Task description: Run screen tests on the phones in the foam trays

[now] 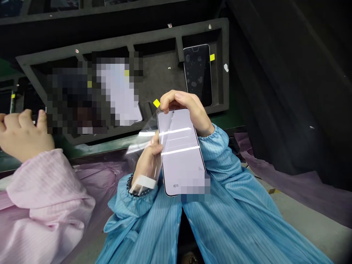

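A smartphone [180,157] with a lit pale screen is held upright in front of my body, a short line of small characters low on its display. My left hand [148,157] grips its left edge, the thumb lying over the border. At the top edge, my right hand [189,106] is closed, its curled fingertips at the upper left corner on a clear film [143,141]. The film reaches over part of the screen and out to the left, across my left hand. It carries a yellow tab [156,103] and a white tab [146,182].
Behind the hands lies a black foam tray [225,79] with compartments. A dark-screened phone [198,73] rests at its right, a lit phone [118,95] left of centre; part is pixelated. A co-worker's hand [26,134] in a pink sleeve is at the left.
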Motion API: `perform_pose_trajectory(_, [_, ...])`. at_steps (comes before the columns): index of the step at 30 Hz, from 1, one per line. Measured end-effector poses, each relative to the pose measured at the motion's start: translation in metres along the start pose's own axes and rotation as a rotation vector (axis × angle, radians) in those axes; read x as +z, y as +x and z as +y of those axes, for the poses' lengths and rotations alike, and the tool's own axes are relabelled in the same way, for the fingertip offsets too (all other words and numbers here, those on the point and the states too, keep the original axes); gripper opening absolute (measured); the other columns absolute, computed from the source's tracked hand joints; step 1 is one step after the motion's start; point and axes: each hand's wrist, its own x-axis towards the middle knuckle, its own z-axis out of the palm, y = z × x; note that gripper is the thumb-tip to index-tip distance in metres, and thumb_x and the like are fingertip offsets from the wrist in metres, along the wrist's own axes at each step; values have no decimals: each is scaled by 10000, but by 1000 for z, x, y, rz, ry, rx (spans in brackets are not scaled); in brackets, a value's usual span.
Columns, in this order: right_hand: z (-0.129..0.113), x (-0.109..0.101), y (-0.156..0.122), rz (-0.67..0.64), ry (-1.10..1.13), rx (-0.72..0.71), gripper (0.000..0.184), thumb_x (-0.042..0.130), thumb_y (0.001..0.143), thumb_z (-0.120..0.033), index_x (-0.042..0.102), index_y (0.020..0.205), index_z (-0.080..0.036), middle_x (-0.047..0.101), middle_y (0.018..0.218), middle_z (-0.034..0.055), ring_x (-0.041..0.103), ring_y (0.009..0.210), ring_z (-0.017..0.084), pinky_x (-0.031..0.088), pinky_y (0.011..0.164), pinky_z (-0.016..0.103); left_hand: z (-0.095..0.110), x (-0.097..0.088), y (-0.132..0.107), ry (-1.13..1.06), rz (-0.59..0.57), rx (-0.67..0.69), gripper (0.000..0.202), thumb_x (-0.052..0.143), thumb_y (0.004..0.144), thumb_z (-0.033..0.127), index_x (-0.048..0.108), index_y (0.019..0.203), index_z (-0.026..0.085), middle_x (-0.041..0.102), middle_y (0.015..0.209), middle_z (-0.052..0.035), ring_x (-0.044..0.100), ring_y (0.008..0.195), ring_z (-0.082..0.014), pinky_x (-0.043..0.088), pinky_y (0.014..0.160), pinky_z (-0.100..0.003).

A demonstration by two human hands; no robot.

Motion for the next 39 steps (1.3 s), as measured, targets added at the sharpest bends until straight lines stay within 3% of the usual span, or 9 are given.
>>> perform_pose_trajectory(4, [-3, -11, -5, 175, 12, -126, 381, 301, 1078, -350, 513, 802, -193, 656, 1074, 43, 640, 936, 105, 549, 916, 303, 5, -12, 3, 70, -67, 42, 453, 638, 780, 341, 672, 1194, 162, 731, 1092, -82, 693, 1014, -261, 577, 857, -352])
perform_pose_trajectory(8, [-8, -32, -16, 383, -54, -162, 368, 348, 1040, -474, 515, 830, -222, 649, 1002, 41, 639, 909, 152, 556, 865, 325, 39, -24, 27, 282, -15, 337, 446, 689, 828, 350, 654, 1230, 163, 725, 1117, -84, 705, 909, -210, 584, 761, -291])
perform_pose_trajectory(15, [-2, -51, -44, 331, 48, -87, 227, 502, 971, -318, 632, 821, -207, 678, 849, 12, 599, 775, 148, 488, 756, 285, 87, -29, 115, 679, 82, 804, 509, 680, 863, 464, 533, 1268, 193, 685, 1020, -85, 673, 782, -168, 572, 677, -283])
perform_pose_trajectory(20, [10, -62, -54, 371, -5, -23, 247, 499, 980, -289, 645, 800, -205, 671, 810, 6, 605, 784, 156, 478, 745, 286, 63, -35, 149, 739, -41, 565, 567, 584, 859, 531, 479, 1250, 134, 693, 930, -117, 663, 712, -178, 549, 596, -287])
perform_pose_trajectory(24, [10, -62, -46, 392, -65, -46, 262, 497, 987, -278, 653, 788, -207, 661, 791, 1, 605, 768, 152, 480, 728, 279, 55, -30, 140, 785, -66, 537, 553, 550, 897, 475, 509, 1308, 107, 717, 980, -128, 700, 811, -192, 591, 716, -321])
perform_pose_trajectory(28, [1, -51, -40, 431, -235, -122, 214, 499, 996, -264, 673, 877, -224, 677, 855, 2, 627, 819, 159, 496, 761, 292, 55, -33, 103, 851, 302, 861, 454, 523, 971, 344, 554, 1381, 153, 678, 1266, -127, 661, 1168, -214, 582, 964, -360])
perform_pose_trajectory(31, [4, -40, -42, 444, -489, -208, 195, 487, 991, -244, 679, 962, -228, 699, 972, 28, 643, 934, 191, 505, 865, 345, 38, -60, 73, 830, 746, 1317, 347, 471, 977, 225, 689, 1243, 177, 717, 1165, -101, 685, 1110, -243, 581, 974, -444])
perform_pose_trajectory(33, [15, -32, -44, 397, -701, -281, 216, 483, 976, -216, 690, 1038, -222, 699, 1105, 65, 625, 1046, 221, 499, 952, 396, 18, -88, 60, 988, 888, 1543, 372, 444, 964, 226, 720, 1209, 183, 731, 1051, -106, 699, 1051, -269, 584, 935, -482])
perform_pose_trajectory(39, [49, -18, -44, 95, -1164, -451, 307, 560, 928, -210, 696, 1201, -241, 646, 1346, 98, 574, 1189, 234, 405, 1163, 486, -43, -145, 58, 1523, 824, 1314, 481, 389, 1010, 457, 706, 1272, 206, 447, 1533, -158, 346, 1479, -348, 219, 1245, -648])
